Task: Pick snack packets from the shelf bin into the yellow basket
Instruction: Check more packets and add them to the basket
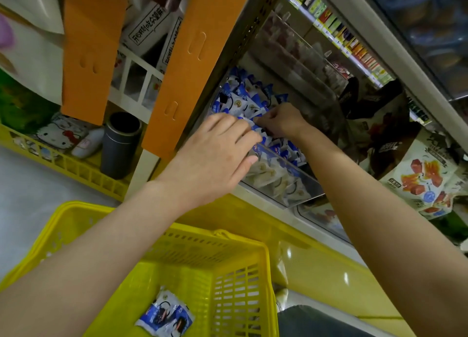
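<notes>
Fingers (261, 120) of right hand (282, 123) seemingly pinch a packet (254, 128); left hand (215, 153) lies flat, holding nothing.

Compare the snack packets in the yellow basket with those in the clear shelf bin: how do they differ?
The basket packets are few and lie flat in the yellow basket; the bin packets are many, heaped and tilted. No hand touches the basket packets; the left hand and right hand reach among the bin packets. Both are blue and white.
</notes>
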Available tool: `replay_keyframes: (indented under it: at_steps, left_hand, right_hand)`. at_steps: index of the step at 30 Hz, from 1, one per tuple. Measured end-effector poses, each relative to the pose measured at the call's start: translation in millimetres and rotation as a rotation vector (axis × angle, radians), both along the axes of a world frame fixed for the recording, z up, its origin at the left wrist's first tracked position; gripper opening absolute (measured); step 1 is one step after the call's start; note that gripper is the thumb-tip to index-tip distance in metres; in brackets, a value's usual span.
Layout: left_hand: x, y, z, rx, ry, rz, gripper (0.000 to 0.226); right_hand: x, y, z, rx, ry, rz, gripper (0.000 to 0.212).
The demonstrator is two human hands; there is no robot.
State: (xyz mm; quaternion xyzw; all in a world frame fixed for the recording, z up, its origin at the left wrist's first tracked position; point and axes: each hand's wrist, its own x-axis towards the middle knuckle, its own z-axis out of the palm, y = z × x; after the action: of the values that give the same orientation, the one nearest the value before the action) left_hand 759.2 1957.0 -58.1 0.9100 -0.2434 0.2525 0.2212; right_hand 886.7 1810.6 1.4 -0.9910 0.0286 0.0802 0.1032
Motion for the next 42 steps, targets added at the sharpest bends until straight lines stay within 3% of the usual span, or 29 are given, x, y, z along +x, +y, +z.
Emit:
replay_keyframes:
  at_steps: [2,5,10,14,17,23,26,29,31,35,39,42]
  left_hand:
    - [-1.5,-1.3,1.1,0.001,0.008,0.0,0.041]
    - [-6.1,-5.9,0.8,-0.036,0.016,-0.009,0.04]
    - [-34.6,-28.0,-9.7,-0.335,0.086,-0.092,0.033]
    - [-67.1,-57.9,-40.9,-0.57,0.267,-0.111,0.028]
    - [-90.6,-79.8,-77.4,-0.76,0.495,-0.07,0.022]
    - [-133.2,-106.1,-139.6,-1.09,1.041,-0.003,0.029]
    - [-147.0,-109.3,-156.9,-1.107,1.225,0.005,0.017]
    - [-152.6,-105.3,-175.5,-1.078,1.312,0.106,0.005]
    - [-156.2,-101.1,-186.8,-1.042,1.373,0.132,0.013]
    - [-165.5,-101.0,-196.4,-1.005,1.479,0.099,0.006]
    - [-174.9,-101.0,-207.3,-0.952,1.437,0.124,0.01]
    - [-183.9,-99.2,-217.6,-0.965,1.473,0.178,0.013]
  right_hand:
    - [-2.1,-3.1,-0.7,0.074,-0.032,-0.012,0.023]
    - [-13.6,-12.1,0.9,0.215,-0.227,-0.034,0.016]
    - [-71.9,-28.7,18.1,0.388,-0.821,0.099,0.01]
    - [-155.3,-43.9,1.2,0.554,-0.998,0.244,0.006]
    - [-214.2,-58.8,-46.1,0.658,-0.911,0.228,0.014]
    - [-289.9,-80.0,-161.2,0.728,-0.33,-0.197,0.021]
    - [-303.0,-84.1,-199.4,0.854,-0.056,-0.462,0.006]
    - [-306.4,-79.5,-219.0,1.14,0.189,-0.655,0.005]
    - [-309.3,-76.7,-229.3,1.129,0.215,-0.623,0.003]
    - [-317.3,-76.7,-246.3,1.006,0.149,-0.521,0.006]
    - [-323.8,-76.3,-252.3,0.852,0.142,-0.395,0.014]
    - [-328.8,-76.5,-257.5,0.581,0.12,-0.265,0.02]
